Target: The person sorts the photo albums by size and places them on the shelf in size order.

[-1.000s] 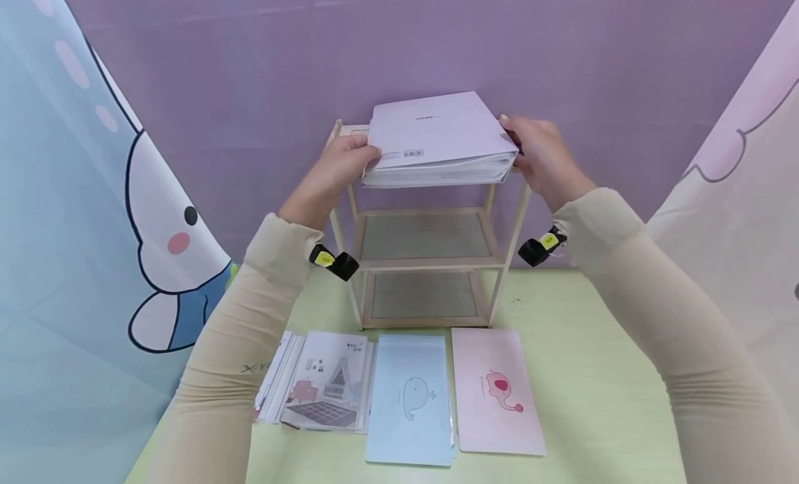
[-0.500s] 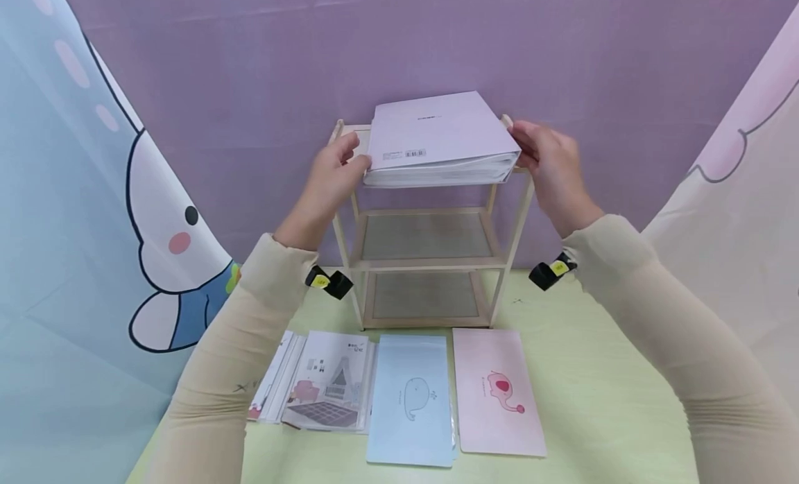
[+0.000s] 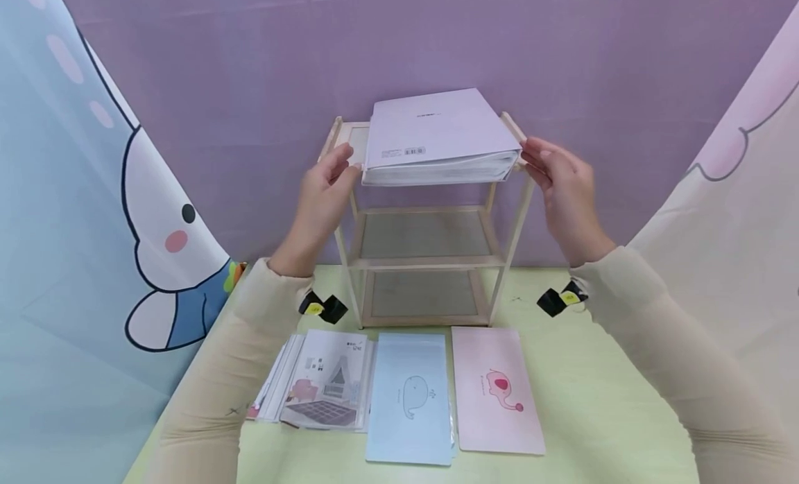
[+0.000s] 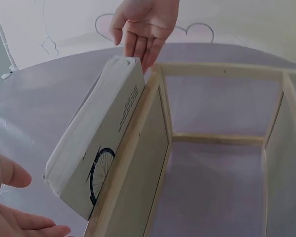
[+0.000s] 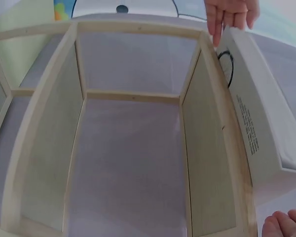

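Note:
A thick white binder-like album with a barcode on its cover lies flat on the top shelf of a small wooden rack. Its spine, seen in the left wrist view, bears a dark wheel drawing. My left hand is beside the album's left edge, fingers relaxed and holding nothing. On the other side, my right hand has its loosely extended fingertips right at the album's front right corner. Both wrist views show the hands with spread or relaxed fingers at opposite ends of the album.
In front of the rack, on the pale green table, lie a blue whale notebook, a pink elephant notebook and a row of overlapping magazines. A purple cloth hangs behind. The two lower shelves hold nothing.
Both hands have let go of the album and drawn slightly outward and toward me. The album stays on the top shelf in nearly the same place.

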A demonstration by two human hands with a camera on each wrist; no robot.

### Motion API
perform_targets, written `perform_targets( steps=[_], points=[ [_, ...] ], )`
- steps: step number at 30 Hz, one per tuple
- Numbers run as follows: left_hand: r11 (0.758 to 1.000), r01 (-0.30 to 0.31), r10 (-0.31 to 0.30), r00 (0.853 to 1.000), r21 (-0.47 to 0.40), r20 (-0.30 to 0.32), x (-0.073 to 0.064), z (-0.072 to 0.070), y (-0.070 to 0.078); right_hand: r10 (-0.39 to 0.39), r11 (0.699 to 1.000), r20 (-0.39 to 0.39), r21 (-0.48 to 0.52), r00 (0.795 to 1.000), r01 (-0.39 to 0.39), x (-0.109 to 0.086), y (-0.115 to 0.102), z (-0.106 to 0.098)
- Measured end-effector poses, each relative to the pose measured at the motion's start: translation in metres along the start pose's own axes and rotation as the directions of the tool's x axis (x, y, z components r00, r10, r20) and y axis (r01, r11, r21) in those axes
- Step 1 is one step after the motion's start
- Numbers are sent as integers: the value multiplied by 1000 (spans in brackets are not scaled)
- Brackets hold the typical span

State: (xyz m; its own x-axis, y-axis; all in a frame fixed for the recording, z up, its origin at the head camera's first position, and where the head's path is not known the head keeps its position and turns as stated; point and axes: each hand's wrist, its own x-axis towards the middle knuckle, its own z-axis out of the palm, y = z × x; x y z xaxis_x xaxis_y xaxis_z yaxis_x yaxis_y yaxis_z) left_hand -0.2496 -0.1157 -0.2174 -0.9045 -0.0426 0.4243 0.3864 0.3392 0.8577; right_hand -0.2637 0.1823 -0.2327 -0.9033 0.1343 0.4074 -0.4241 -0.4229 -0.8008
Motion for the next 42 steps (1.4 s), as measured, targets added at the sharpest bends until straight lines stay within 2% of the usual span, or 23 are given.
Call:
perform_targets(
  steps=[11, 17, 24, 28, 33, 38, 42],
  points=[
    [997, -28, 24, 999, -78, -47, -20, 3, -17, -20, 1000, -32, 14, 999, 20, -21, 14, -22],
    [993, -9, 6, 1000, -118, -23, -29, 1, -27, -57, 998, -34, -11, 998, 57, -30, 21, -31],
    [992, 10, -10, 1000, -127, 0, -42, 3, -38, -43, 998, -49, -42, 998, 41, -39, 32, -43],
    [991, 22, -21, 1000, -133, 9, -47, 6, -44, -39, 991, -40, -127, 998, 33, -45, 41, -51],
    [990, 29, -27, 999, -140, 19, -51, 7, -52, -32, 960, -26, -279, 999, 24, -55, 48, -61],
    [990, 53, -49, 998, -128, 33, -58, 10, -61, 17, 941, -35, -336, 999, -27, -65, 54, -70],
    [989, 47, -42, 998, -137, 44, -64, 13, -69, 61, 930, -41, -362, 997, -71, -73, 59, -75]
  ],
)
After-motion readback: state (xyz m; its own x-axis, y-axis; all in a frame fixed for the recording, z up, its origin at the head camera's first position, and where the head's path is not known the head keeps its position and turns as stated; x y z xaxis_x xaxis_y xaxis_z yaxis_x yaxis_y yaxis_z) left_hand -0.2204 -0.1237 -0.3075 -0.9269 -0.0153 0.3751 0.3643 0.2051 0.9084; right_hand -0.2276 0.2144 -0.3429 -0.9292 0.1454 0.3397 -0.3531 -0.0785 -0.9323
